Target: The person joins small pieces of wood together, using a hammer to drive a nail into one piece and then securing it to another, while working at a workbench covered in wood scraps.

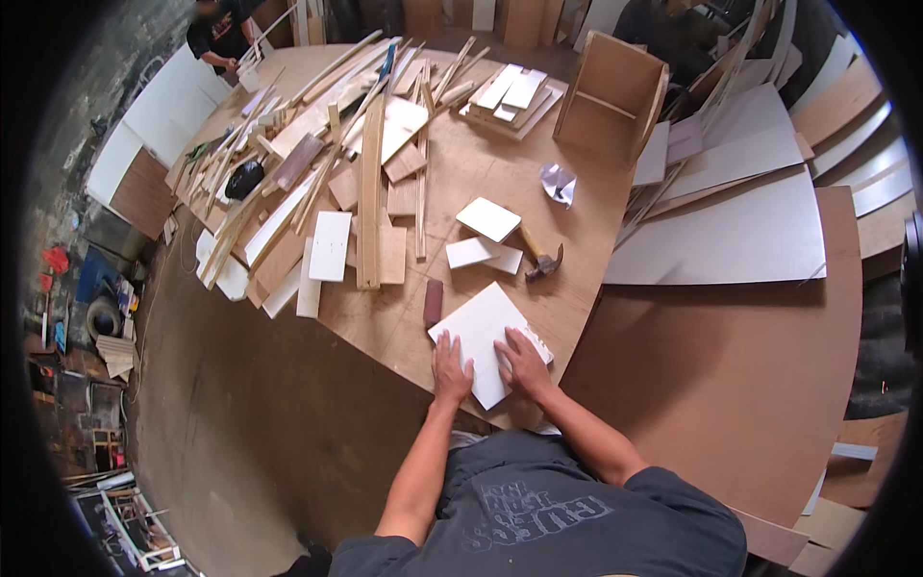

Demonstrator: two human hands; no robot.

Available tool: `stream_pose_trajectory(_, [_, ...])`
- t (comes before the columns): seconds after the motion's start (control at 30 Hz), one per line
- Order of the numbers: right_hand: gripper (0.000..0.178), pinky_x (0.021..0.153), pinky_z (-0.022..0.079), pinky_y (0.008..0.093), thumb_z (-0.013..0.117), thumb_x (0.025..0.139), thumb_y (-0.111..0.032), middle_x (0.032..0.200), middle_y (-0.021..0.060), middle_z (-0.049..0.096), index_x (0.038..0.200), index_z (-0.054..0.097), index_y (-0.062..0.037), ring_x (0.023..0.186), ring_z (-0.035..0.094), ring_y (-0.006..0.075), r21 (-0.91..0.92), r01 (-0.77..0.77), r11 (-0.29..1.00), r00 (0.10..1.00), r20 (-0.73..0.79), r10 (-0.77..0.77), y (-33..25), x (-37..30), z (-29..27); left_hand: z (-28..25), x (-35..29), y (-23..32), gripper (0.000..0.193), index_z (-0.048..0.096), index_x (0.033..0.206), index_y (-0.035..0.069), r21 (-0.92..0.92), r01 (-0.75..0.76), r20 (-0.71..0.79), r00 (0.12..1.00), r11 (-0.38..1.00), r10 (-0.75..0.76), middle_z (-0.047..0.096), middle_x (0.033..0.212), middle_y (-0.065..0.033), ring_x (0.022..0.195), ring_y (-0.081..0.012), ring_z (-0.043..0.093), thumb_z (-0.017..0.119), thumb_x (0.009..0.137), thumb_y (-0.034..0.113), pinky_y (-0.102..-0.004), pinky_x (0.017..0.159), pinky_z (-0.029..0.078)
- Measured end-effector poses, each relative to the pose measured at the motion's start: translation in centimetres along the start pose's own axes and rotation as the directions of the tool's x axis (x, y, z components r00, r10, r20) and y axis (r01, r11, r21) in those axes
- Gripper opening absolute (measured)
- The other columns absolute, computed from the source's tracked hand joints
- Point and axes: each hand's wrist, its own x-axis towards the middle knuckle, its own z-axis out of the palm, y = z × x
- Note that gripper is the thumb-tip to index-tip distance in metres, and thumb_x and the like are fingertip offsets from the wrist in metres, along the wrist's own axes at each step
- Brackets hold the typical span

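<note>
A white rectangular board [488, 322] lies at the table's near corner, with a chipped right edge. My left hand [450, 368] rests on its left part, fingers stretched out. On its right part lies my right hand [522, 363], fingers spread and pressing on the surface. Just left of the board is a dark reddish block [434, 302]. Beyond it sit small white panels [489, 219], overlapping one another. A claw hammer [544, 264] lies beside them, its head toward me.
Wood strips and offcuts [368, 192] pile up on the table's left side. A crumpled silvery sheet [558, 185] and an open wooden box [610, 101] stand at the right edge. Large white sheets [721, 236] lean right of the table. Another person [223, 38] is at the far left.
</note>
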Motion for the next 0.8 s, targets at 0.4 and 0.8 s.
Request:
stream_pose_trajectory(0.4, [0.059,0.106,0.05,0.0491,0.077,0.09,-0.022,0.143,0.0214,0.052,0.144,0.057,-0.0101,0.126,0.059,0.0411,0.181,-0.171,0.968,0.948,-0.238,0.212,-1.9,15.4,-2.6,-4.3,12.7,-0.7,0.064,0.055,0.141,0.006,0.015,0.151,-0.172,0.974,0.988,-0.146,0.057,0.141,-0.0188,0.131,-0.0399,0.055,0.083,0.084,0.018,-0.0509,0.111,0.044])
stream_pose_trajectory(0.8, [0.084,0.111,0.047,0.0492,0.081,0.088,-0.045,0.149,0.0253,0.056,0.153,0.046,-0.0034,0.137,0.056,0.0411,0.4,-0.718,0.57,0.529,-0.219,0.82,2.0,28.4,-2.4,-6.0,20.4,-2.0,0.072,0.053,0.146,0.007,-0.104,0.08,-0.062,0.994,0.991,-0.086,0.059,0.131,-0.0188,0.123,-0.0403,0.057,0.084,0.082,0.018,-0.049,0.107,0.048])
